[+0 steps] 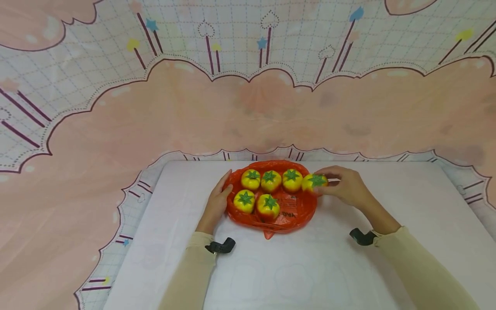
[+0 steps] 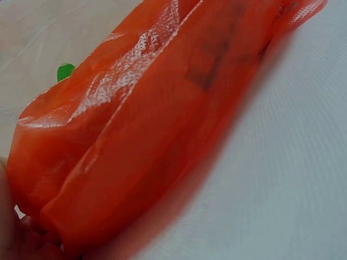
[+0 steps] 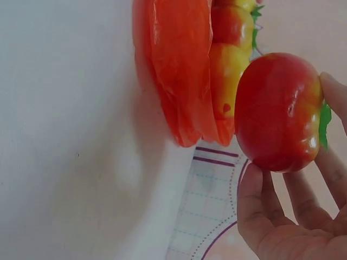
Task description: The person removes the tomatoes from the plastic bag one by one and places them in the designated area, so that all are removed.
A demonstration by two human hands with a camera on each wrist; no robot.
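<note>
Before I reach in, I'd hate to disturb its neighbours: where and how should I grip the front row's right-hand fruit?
Grip that fruit by its rounded sides, probably from above right: bare bag lies right, another fruit left; leaves face up.

Left wrist view: left grip (image 2: 5,216) mostly cut off, lettering (image 2: 209,65) on bag (image 2: 130,151) blurred.

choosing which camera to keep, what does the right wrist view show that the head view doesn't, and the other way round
Only the right wrist view: the broad red side of the held fruit, close up.
Only the head view: the left hand at the edge of the red bag, all five other fruits, both sleeves, the dark wrist pieces and the bag's printed lettering.
Both: the right hand with the held fruit, the red bag, the white table and the patterned backdrop.
</note>
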